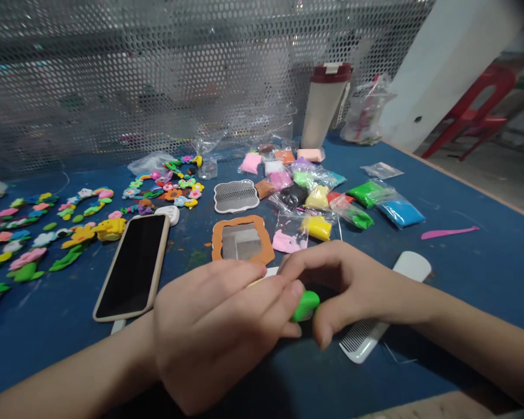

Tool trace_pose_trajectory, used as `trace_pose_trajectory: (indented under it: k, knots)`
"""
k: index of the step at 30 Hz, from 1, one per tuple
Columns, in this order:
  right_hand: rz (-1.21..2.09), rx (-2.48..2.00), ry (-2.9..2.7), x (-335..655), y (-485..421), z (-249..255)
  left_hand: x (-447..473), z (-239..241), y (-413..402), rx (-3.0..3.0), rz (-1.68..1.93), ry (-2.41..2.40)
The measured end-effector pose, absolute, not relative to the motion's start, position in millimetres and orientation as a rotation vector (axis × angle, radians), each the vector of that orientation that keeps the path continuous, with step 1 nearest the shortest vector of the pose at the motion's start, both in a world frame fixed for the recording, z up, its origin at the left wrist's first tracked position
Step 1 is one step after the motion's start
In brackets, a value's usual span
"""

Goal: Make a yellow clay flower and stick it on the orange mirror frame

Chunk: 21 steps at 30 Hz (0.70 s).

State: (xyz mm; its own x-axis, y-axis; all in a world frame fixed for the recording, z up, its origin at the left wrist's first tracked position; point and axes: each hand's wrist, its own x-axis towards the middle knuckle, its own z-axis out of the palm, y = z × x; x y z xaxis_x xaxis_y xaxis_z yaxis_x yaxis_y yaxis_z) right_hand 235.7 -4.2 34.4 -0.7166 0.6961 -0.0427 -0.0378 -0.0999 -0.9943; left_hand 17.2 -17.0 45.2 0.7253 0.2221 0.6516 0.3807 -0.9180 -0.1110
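My left hand (227, 326) is closed, with a lump of bright green clay (306, 305) sticking out past its fingers. A white edge (271, 272) of some piece shows behind those fingers; most of it is hidden. My right hand (353, 279) arches beside the clay, thumb and fingers apart, its fingertips close to the left hand's fingers. Whether they touch the white piece I cannot tell. Under the right wrist lies a white comb (362, 340). Just beyond the hands is a small mirror (242, 241) with an orange-brown clay frame (217, 240).
A phone (133, 267) lies left, near colourful clay-decorated pieces (81, 235). Bagged clay (318, 227), a white-framed mirror (236, 196) and a tumbler (325, 107) stand or lie farther back. A pink tool (449, 233) is at right. A perforated metal panel (179, 75) borders the blue table.
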Motion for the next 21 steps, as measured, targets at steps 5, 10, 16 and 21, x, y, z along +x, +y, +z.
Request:
trace_pose_trajectory:
  k: [5,10,16,21]
  knots:
    - [1.985,-0.622,-1.451,234,-1,28,17,50,-8,-2.717,-0.974,-0.413]
    - [1.959,-0.623,-1.423,230,0,27,22,53,-12,-2.719,-0.957,-0.504]
    - [2.132,-0.595,-1.299,227,-5,25,21,52,-16,-2.875,-0.903,-0.499]
    - [2.130,-0.639,-1.352,226,-6,27,22,49,-14,-2.856,-0.900,-0.452]
